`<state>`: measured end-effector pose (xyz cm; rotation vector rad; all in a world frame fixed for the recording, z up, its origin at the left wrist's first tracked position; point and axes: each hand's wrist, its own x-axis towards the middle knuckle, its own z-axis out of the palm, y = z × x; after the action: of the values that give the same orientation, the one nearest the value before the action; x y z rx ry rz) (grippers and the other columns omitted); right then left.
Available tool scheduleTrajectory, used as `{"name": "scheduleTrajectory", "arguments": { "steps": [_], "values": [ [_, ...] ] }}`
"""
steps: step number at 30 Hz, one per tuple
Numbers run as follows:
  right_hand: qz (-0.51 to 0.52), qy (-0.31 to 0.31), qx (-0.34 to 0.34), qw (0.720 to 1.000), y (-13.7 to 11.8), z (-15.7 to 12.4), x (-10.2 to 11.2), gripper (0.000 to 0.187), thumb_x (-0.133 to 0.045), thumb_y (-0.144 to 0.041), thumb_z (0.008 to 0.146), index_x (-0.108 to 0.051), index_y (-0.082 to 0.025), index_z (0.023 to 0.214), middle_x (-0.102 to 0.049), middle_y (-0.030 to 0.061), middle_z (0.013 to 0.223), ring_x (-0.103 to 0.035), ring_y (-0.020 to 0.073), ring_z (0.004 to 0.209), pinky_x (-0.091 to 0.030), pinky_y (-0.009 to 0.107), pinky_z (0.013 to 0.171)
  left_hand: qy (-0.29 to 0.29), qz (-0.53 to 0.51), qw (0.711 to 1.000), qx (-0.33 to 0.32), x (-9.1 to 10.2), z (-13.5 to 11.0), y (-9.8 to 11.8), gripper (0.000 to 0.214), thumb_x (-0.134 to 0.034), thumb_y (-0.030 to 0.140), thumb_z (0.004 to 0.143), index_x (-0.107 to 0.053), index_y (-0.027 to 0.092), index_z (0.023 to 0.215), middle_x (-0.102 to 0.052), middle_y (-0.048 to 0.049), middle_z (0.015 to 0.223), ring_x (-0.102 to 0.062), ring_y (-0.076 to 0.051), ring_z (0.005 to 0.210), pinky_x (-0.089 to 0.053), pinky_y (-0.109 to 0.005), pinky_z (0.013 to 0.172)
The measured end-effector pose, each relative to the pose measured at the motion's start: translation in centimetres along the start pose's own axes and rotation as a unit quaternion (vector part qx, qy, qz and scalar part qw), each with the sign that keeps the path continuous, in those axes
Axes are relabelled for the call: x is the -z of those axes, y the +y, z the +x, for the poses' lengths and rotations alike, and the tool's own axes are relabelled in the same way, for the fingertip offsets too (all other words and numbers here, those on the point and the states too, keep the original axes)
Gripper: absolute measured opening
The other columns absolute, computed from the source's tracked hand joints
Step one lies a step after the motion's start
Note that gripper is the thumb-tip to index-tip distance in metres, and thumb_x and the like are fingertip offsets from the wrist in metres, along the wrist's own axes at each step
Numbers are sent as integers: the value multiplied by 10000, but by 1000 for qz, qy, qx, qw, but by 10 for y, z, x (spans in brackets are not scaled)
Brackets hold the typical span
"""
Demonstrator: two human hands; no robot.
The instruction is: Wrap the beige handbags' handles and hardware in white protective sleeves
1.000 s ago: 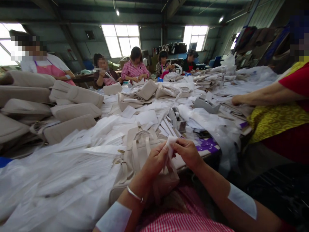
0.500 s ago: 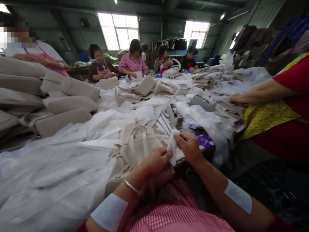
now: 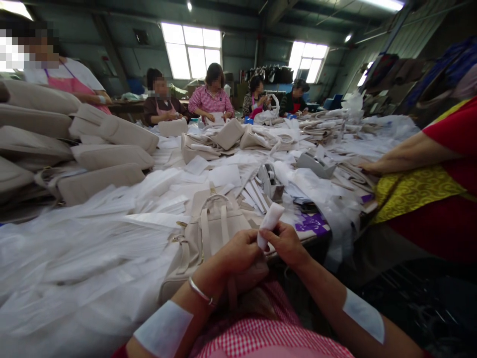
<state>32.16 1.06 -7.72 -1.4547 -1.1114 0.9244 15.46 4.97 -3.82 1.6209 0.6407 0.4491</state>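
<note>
My left hand [image 3: 238,254] and my right hand [image 3: 286,244] meet at the near edge of the table, both pinching a small rolled piece of white paper [image 3: 271,222] that sticks up between them. Under my left hand lies a beige backpack [image 3: 214,228] with its straps and top handle facing up, its lower end hanging toward my lap. White tissue sheets [image 3: 93,258] cover the table to my left.
Stacked beige bags [image 3: 100,159] fill the left side. More bags and paper scraps [image 3: 238,144] are strewn across the table. A person in a red top and yellow apron [image 3: 428,189] works close on my right. Several other people sit at the far end [image 3: 210,102].
The white paper, flat and unfolded a second ago, is now rolled into a narrow tube between my fingers. My hands have dropped slightly toward the bag.
</note>
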Motion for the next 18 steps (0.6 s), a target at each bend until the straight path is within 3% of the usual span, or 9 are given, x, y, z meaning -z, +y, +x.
{"name": "scheduleTrajectory", "arguments": {
  "steps": [4, 7, 9, 11, 13, 15, 18],
  "values": [
    [-6, 3, 12, 1000, 1, -1, 0, 320, -737, -450, 751, -672, -137, 759, -638, 21, 659, -558, 160, 602, -441, 275, 557, -15, -31, 999, 13, 8, -4, -1, 242, -553, 308, 828, -709, 128, 793, -674, -37, 765, -561, -150, 695, -421, -241, 661],
    [16, -21, 19, 999, 3, -1, 0, 334, -751, -464, 741, -672, -141, 772, -624, 7, 656, -543, 144, 599, -441, 269, 571, 33, 21, 998, 54, 6, -3, -2, 400, -502, 433, 886, -661, 143, 660, -646, -31, 659, -504, -132, 582, -372, -242, 566],
    [21, -62, 15, 998, 4, 9, 5, 404, -750, -534, 719, -667, -140, 747, -591, -7, 601, -516, 130, 548, -426, 262, 532, 64, 51, 994, 67, 2, -1, -2, 396, -502, 423, 884, -658, 151, 641, -634, -23, 621, -480, -127, 546, -341, -242, 533],
    [1, -63, 15, 998, 5, 31, 20, 493, -697, -628, 730, -670, -136, 742, -569, -11, 565, -501, 125, 511, -413, 260, 496, 87, 74, 991, 71, -1, 1, -3, 366, -510, 382, 872, -659, 151, 632, -617, -14, 594, -465, -124, 530, -323, -241, 522],
    [-27, 6, 28, 999, 3, 64, 42, 545, -578, -665, 821, -677, -129, 817, -592, 1, 613, -524, 127, 538, -429, 260, 510, 107, 99, 987, 69, -3, 3, -6, 351, -511, 360, 862, -646, 150, 616, -603, -10, 576, -466, -125, 526, -312, -241, 518],
    [-47, 97, 36, 994, -1, 104, 65, 502, -477, -588, 935, -661, -122, 939, -632, 18, 736, -568, 128, 617, -467, 260, 569, 121, 125, 983, 61, -6, 5, -11, 362, -495, 367, 870, -629, 151, 613, -610, -19, 582, -491, -135, 539, -308, -244, 521],
    [-87, 159, 37, 983, -9, 156, 86, 329, -570, -428, 961, -645, -118, 1039, -662, 43, 950, -642, 168, 793, -546, 313, 699, 136, 178, 973, 48, -10, 8, -16, 363, -476, 368, 887, -624, 157, 632, -633, -43, 606, -532, -158, 573, -296, -255, 527]
  ]
}}
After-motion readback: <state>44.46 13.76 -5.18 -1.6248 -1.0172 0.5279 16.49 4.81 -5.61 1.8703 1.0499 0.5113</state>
